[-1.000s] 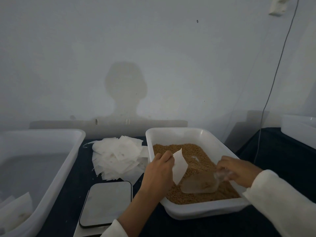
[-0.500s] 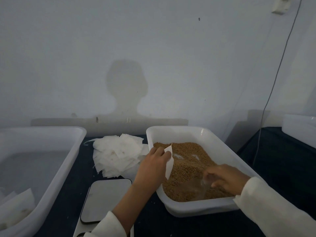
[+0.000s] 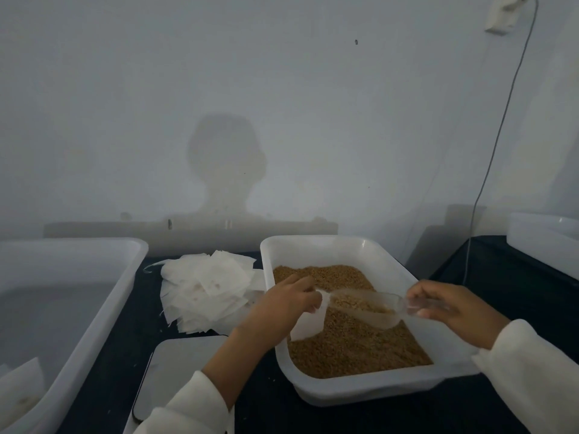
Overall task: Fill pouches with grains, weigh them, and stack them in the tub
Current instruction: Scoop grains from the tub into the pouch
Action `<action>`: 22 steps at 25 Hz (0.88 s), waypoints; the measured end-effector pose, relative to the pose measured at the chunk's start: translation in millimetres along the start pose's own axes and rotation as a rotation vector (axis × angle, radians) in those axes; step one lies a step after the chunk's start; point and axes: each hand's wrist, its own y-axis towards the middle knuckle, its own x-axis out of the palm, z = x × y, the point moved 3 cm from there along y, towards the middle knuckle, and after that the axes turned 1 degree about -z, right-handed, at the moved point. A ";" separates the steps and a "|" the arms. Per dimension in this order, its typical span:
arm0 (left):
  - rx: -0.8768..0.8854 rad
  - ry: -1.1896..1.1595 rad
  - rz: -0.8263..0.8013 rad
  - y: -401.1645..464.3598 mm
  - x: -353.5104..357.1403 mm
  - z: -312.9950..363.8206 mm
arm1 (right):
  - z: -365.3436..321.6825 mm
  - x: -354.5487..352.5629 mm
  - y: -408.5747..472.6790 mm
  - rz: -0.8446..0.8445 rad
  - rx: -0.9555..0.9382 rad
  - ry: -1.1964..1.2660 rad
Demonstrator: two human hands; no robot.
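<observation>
Scoop [image 3: 365, 306] now lifted full of grains, right hand [image 3: 451, 310] gripping its handle; left hand [image 3: 282, 305] fingers pinching pouch [image 3: 308, 324] at its mouth

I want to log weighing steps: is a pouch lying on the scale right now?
No: the scale platform is bare, and the pouch is held by the left hand over the grain tray.

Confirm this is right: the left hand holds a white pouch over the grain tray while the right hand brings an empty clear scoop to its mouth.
Not quite. The head view shows the scoop loaded with grains, not empty. Otherwise correct: the left hand holds the pouch over the grain tray, and the right hand brings the scoop to its mouth.
</observation>
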 end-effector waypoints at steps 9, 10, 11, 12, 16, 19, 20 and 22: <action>0.031 -0.117 0.076 10.2 3.7 15.4 | -36.2 -32.4 9.8 -0.005 0.002 -0.472; 0.028 -0.126 0.081 10.5 3.5 16.2 | -41.0 -34.8 12.2 -0.009 0.006 -0.533; 0.027 -0.137 0.083 10.4 3.6 16.9 | -45.2 -36.8 14.9 -0.012 0.012 -0.587; 0.027 -0.152 0.085 10.1 3.9 17.7 | -49.1 -38.1 17.7 -0.017 0.013 -0.630; 0.014 -0.207 0.080 8.9 4.6 20.8 | -61.8 -38.4 27.5 -0.052 -0.043 -0.737; 0.009 -0.217 0.090 8.3 4.7 22.3 | -66.2 -37.2 31.6 -0.085 -0.065 -0.787; 0.009 -0.217 0.096 8.3 4.6 22.7 | -67.1 -37.4 32.5 -0.088 -0.069 -0.799; 0.005 -0.228 0.108 8.5 4.0 22.5 | -68.4 -37.4 34.0 -0.084 -0.078 -0.817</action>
